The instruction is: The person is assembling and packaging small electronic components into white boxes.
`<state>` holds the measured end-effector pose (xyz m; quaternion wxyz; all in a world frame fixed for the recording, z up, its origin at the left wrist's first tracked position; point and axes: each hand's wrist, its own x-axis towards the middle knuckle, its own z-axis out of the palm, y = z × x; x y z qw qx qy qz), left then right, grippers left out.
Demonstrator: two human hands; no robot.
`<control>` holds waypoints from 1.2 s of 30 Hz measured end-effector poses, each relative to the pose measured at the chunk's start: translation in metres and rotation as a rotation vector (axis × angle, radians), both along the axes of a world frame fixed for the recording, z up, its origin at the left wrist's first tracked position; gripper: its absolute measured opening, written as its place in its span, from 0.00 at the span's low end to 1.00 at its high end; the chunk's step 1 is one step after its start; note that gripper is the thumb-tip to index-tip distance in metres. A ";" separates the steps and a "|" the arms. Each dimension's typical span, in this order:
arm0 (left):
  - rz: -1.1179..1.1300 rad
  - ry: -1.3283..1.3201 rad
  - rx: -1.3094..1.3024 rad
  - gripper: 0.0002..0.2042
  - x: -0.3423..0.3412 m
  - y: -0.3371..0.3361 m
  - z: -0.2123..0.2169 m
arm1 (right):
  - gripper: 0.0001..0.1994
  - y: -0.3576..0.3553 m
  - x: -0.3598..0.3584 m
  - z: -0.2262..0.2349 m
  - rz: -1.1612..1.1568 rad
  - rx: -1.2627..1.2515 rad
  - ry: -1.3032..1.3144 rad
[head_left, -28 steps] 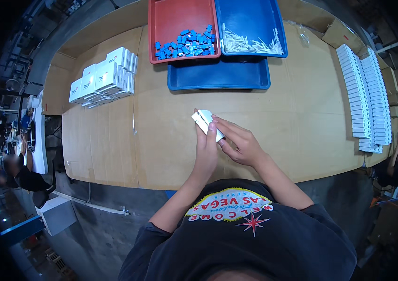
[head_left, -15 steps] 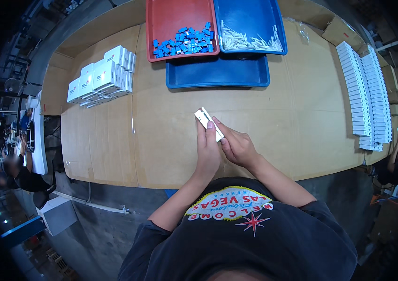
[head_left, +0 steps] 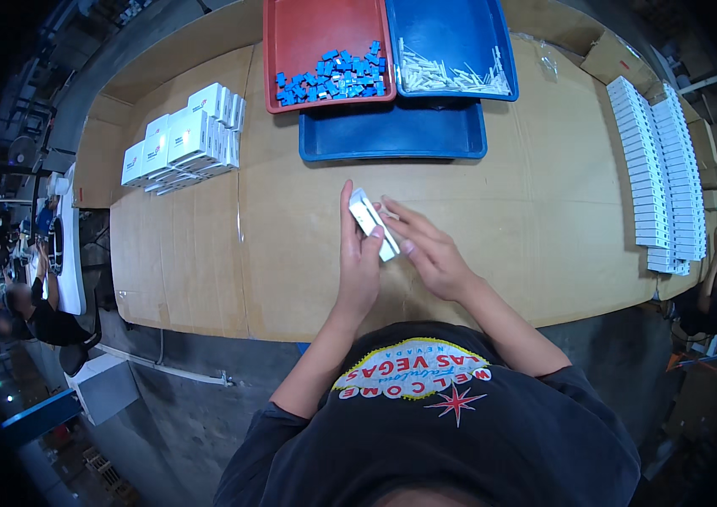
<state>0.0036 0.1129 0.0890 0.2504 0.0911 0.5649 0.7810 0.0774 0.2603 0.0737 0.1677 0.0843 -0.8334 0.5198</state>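
A small white box [head_left: 369, 217] sits between both my hands just above the cardboard-covered table [head_left: 291, 245]. My left hand [head_left: 358, 258] grips its left side, fingers pointing away from me. My right hand [head_left: 426, 252] holds its right edge with fingertips spread along the box. Part of the box is hidden by my fingers.
A red tray [head_left: 291, 34] with several small blue parts and a blue tray [head_left: 451, 25] with white sticks stand at the back, an empty blue tray [head_left: 392, 139] before them. White boxes are stacked at the left [head_left: 185, 139]; rows of flat white boxes line the right [head_left: 658, 169].
Both hands with the white box have shifted slightly toward me and the box has turned a little; nothing else moved.
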 end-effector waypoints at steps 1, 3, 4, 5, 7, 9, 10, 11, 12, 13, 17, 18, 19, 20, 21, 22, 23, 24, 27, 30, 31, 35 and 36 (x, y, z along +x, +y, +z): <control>-0.035 0.045 -0.022 0.41 -0.001 -0.001 0.003 | 0.21 0.001 0.001 -0.002 -0.075 -0.219 -0.129; -0.063 0.176 -0.055 0.45 -0.003 -0.005 -0.006 | 0.22 0.004 0.003 -0.002 -0.153 -0.438 -0.256; -0.088 0.306 -0.088 0.50 -0.004 -0.007 -0.009 | 0.22 0.004 0.001 0.010 -0.106 -0.672 -0.450; -0.091 0.307 -0.087 0.50 -0.004 -0.007 -0.010 | 0.23 0.006 0.000 0.019 -0.059 -0.905 -0.643; -0.175 0.489 -0.207 0.53 -0.004 -0.007 -0.009 | 0.23 0.002 -0.001 0.030 -0.044 -0.918 -0.629; -0.179 0.625 -0.266 0.50 -0.009 -0.008 -0.005 | 0.24 0.000 0.000 0.030 -0.026 -0.930 -0.613; -0.179 0.759 -0.327 0.47 -0.010 -0.008 -0.004 | 0.25 -0.001 0.000 0.025 -0.054 -0.873 -0.564; -0.177 0.762 -0.327 0.47 -0.008 -0.006 -0.004 | 0.26 -0.002 0.000 0.022 -0.082 -0.816 -0.514; -0.146 0.435 -0.137 0.42 -0.004 -0.003 -0.006 | 0.26 -0.005 0.001 0.022 -0.080 -0.814 -0.512; -0.113 0.105 0.051 0.37 -0.001 -0.001 -0.007 | 0.27 -0.011 0.000 0.025 -0.104 -0.815 -0.457; -0.141 0.022 0.041 0.30 -0.001 0.002 -0.005 | 0.29 -0.031 0.000 0.022 -0.215 -0.527 -0.237; -0.139 0.024 0.042 0.30 0.001 0.004 -0.004 | 0.29 -0.034 0.000 0.021 -0.213 -0.525 -0.236; -0.103 0.017 0.063 0.30 0.003 0.006 0.001 | 0.28 -0.036 -0.001 0.020 -0.259 -0.382 -0.164; -0.068 0.010 0.084 0.30 0.006 0.008 0.003 | 0.27 -0.038 0.000 0.019 -0.304 -0.239 -0.092; -0.068 0.011 0.087 0.30 0.007 0.009 0.001 | 0.27 -0.039 0.001 0.019 -0.304 -0.236 -0.091; -0.036 0.031 0.104 0.30 0.007 0.010 -0.001 | 0.26 -0.041 0.002 0.019 -0.298 -0.218 -0.070; -0.004 0.051 0.122 0.30 0.007 0.010 -0.002 | 0.26 -0.042 0.003 0.019 -0.292 -0.200 -0.049; -0.002 0.053 0.124 0.30 0.009 0.009 -0.003 | 0.26 -0.044 0.005 0.017 -0.290 -0.198 -0.047; 0.008 0.141 0.098 0.31 0.011 0.010 0.001 | 0.26 -0.046 0.008 0.013 -0.256 -0.181 -0.009; 0.005 0.166 0.129 0.32 0.013 0.010 0.001 | 0.26 -0.046 0.009 0.017 -0.247 -0.123 0.036; 0.007 0.159 0.130 0.33 0.013 0.009 0.004 | 0.25 -0.047 0.008 0.018 -0.247 -0.110 0.048; 0.012 0.197 0.116 0.34 0.014 0.008 0.004 | 0.24 -0.049 0.009 0.021 -0.247 -0.102 0.071; 0.012 0.195 0.117 0.34 0.014 0.008 0.003 | 0.24 -0.048 0.009 0.020 -0.248 -0.101 0.070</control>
